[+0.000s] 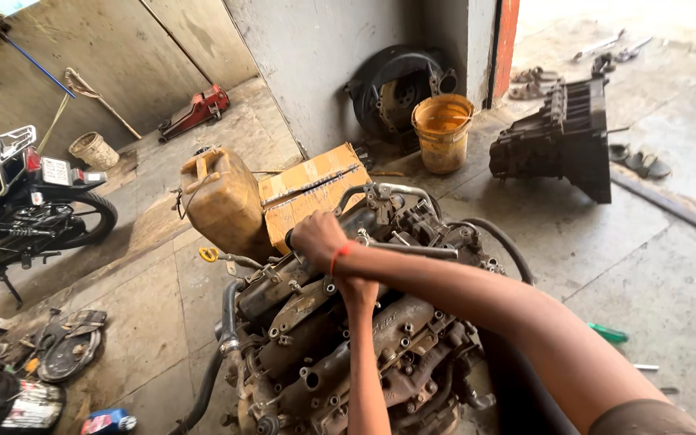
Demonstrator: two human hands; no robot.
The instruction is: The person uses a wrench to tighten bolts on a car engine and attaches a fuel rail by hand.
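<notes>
Engine [348, 346] grimy, oil-caked, bolts exposed.

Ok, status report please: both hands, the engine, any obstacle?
Right hand fisted on engine top. Left hand mostly hidden beneath it, grip unclear. Jerry can and cardboard box close behind.

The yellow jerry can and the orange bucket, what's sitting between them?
In the head view, a flat cardboard box lies between the jerry can and the bucket, close beside the can.

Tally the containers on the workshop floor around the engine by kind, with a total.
Jerry can, tan, beside the engine: 1
Plastic bucket, orange-yellow: 1
Woven basket: 1
Cardboard box: 1
Total: 4
</notes>
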